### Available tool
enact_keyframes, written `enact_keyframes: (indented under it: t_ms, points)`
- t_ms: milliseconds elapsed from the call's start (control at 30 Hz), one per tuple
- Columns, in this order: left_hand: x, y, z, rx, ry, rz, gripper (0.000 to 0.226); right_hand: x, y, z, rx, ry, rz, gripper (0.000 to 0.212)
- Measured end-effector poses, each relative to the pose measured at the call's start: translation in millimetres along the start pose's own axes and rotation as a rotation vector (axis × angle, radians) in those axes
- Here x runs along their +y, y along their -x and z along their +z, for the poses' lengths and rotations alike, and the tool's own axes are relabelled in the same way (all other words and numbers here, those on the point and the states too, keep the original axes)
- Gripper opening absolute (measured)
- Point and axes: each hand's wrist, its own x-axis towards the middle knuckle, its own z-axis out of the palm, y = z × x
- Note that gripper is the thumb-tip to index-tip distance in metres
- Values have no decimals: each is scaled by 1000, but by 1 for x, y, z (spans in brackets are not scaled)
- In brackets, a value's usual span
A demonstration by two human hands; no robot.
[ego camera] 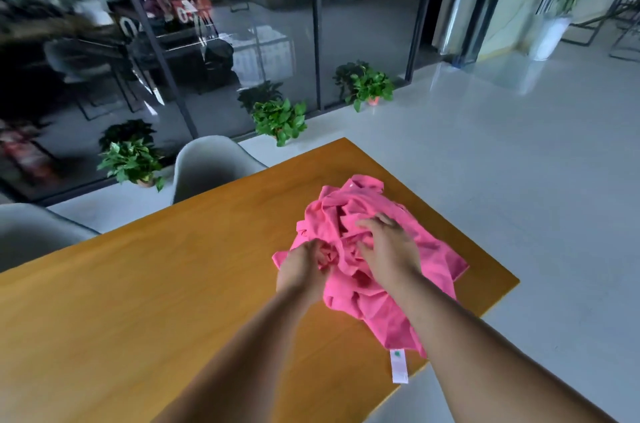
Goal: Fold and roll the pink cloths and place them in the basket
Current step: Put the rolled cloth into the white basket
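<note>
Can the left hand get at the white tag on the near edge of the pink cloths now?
Probably yes. The white tag lies bare on the table, nearer the person than the left hand, nothing over it. That hand grips the pink cloths and must let go first.

From my end the cloths (377,315) are one crumpled heap, so I can't count them. Fingertips of the left hand (304,270) are buried in the folds, and the right hand (388,246) covers the heap's middle. The print on the tag (398,365) is too small to read. The table (138,301) runs off the bottom edge, a chair (31,232) is clipped on the left, and the stuff behind the glass (242,42) is smeared.
</note>
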Motion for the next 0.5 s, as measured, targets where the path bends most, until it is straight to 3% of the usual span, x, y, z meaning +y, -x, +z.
enact_keyframes:
  t_ms: [67,167,300,333,433,500]
  points:
    - [16,-14,-8,157,29,-17,21,12,-29,-23,70,-93,-25,21]
    - [44,-33,-23,346,80,46,19,21,-63,-49,132,-310,-38,14]
    - [82,-60,-51,413,254,-3,8,26,-89,-73,168,-533,13,10]
    - [89,-66,-56,436,291,-6,10,28,-92,-77,133,-600,19,20]
    - [111,-74,-64,467,436,10,13,30,-98,-75,-97,-698,-32,80]
    - [123,-74,-63,415,551,34,15,30,-98,-63,-307,-756,-67,83]
